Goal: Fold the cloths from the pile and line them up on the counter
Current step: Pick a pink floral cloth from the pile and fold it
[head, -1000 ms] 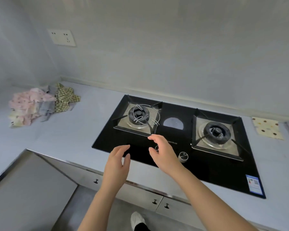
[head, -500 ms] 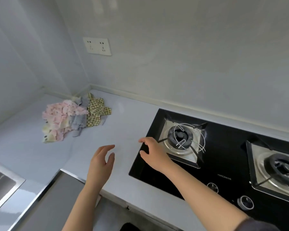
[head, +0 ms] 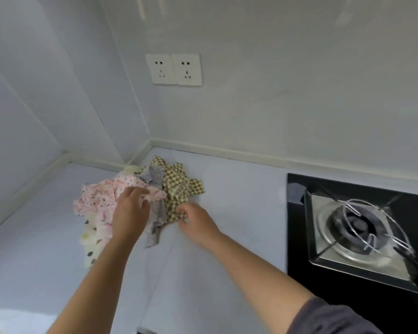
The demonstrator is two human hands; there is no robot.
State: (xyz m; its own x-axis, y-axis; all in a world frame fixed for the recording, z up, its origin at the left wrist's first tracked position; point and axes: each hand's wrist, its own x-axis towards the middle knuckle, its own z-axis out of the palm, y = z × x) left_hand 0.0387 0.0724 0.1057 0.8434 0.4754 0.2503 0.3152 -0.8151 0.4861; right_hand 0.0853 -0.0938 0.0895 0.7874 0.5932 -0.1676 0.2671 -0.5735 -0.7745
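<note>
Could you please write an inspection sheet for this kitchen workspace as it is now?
Surface: pale counter, smooth.
Job's things: unfolded, heaped in the corner: pink cloth, grey cloth, checked cloth, cream dotted cloth.
Clutter: nothing seen.
Grippers: left hand on the pink cloth, right hand at the checked cloth's edge; grips unclear.
Cables: nothing seen.
Surroundings: gas hob at right, double socket above the heap.

Person, upper limbs. Left hand [head: 130, 213], bare; left forearm [head: 101, 273], bare as far as it shows, well left of the hob [head: 299, 237]. Right hand [head: 198, 222], bare; right forearm [head: 251, 266], bare up to a dark grey sleeve [head: 336, 319], plain fabric, just in front of the hob.
</note>
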